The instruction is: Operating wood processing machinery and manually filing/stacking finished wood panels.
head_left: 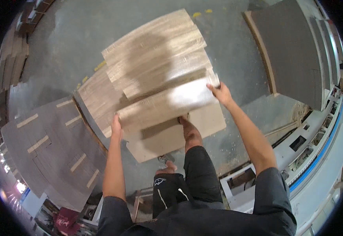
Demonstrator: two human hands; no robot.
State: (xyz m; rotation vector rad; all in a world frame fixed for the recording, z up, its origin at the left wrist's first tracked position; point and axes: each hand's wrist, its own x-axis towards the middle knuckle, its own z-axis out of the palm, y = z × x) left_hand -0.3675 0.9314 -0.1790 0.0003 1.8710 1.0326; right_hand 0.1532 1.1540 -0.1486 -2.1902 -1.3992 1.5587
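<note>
Long, light-brown wood-grain plank (161, 107): an even two-handed grip keeps it steady

It lies crosswise in front of the person's body, its right end higher in the view, above a flat beige board (210, 121) on the floor. The left hand (116, 126) grips the left end and the right hand (221, 94) the right end, each with the thumb on the upper side; the fingers underneath are mostly hidden. Whether the grip takes in more than one layer, I cannot tell.

Good handling here would mean lifting both ends at the same pace, so the length neither twists nor sags. Just beyond its far edge lies the overlapping stack of pale wood-grain planks (155, 51); clearance there deserves care, since a scraped edge could chip. Whether the two touch is unclear. The bare right leg (191, 133) reaches under the near edge, its foot largely out of sight, so firm footing and bent knees seem wise.
</note>
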